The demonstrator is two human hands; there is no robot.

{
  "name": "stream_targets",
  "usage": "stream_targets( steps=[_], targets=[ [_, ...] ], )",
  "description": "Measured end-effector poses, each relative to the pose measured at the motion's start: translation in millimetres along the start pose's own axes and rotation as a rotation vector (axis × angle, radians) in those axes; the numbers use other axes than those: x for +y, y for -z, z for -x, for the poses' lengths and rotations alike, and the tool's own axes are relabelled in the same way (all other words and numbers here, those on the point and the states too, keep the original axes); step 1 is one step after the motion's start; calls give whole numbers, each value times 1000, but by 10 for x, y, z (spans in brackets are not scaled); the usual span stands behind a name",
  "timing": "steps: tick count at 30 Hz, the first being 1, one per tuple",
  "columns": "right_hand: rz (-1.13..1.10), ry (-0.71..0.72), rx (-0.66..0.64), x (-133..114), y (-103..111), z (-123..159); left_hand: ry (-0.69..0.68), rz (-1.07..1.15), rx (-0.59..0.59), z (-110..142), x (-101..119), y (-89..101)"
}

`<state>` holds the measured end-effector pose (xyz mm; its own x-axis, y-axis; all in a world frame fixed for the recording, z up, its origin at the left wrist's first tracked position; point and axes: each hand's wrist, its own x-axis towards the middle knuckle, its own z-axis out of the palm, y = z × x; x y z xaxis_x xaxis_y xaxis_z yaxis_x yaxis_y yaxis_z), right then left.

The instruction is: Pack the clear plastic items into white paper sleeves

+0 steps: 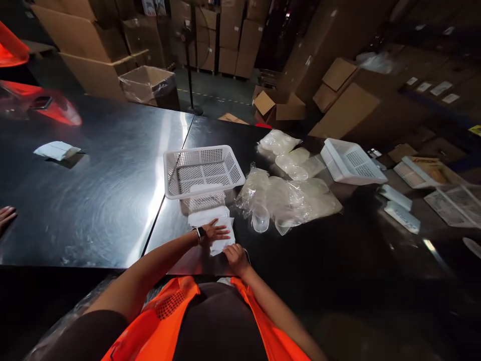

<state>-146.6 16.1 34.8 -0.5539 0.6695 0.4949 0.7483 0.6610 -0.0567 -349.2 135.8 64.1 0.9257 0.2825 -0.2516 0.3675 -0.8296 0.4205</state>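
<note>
The packet (218, 246) lies on the table (101, 200), between the basket (203, 175) and the person. The left hand (215, 232) presses flat on it — fingers spread. The right hand (236, 256) curls at its near right edge — whether it pinches, I cannot tell. Clear bags (281, 198) lie to the right.

Stacked cardboard boxes (236, 37), standing fan (189, 70), plastic-lined carton (148, 82)

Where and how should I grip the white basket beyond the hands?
Probably the rim at its left short end, from the left and above: the basket sits mouth up with its rim raised off the table, while clear bags crowd its right end.
</note>
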Motion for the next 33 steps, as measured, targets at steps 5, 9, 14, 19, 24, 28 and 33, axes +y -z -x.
stream_targets(
  steps=[5, 9, 14, 19, 24, 28, 33],
  targets=[
    [-26, 46, -35, 21, -26, 103, 59, 9, -14, -58, -16, -89],
    [-70, 165, -27, -64, 65, 395, 86, -17, 9, -90, -60, -113],
    [-43, 79, -10, 22, 441, 733, -4, -50, 54, 43, -141, -125],
    [-25, -126, -107, 562, 494, 490, -71, -27, 133, 228, -13, -348],
    [-274, 104, -317, 769, 213, 91, -34, 19, 247, 354, 277, -655],
    [-383, 94, -336, 708, 177, 57, 44, 81, 359, 494, 436, -782],
    [-516, -17, -176, 538, 203, 165, 167, 196, 524, 623, 558, -773]
  ],
)
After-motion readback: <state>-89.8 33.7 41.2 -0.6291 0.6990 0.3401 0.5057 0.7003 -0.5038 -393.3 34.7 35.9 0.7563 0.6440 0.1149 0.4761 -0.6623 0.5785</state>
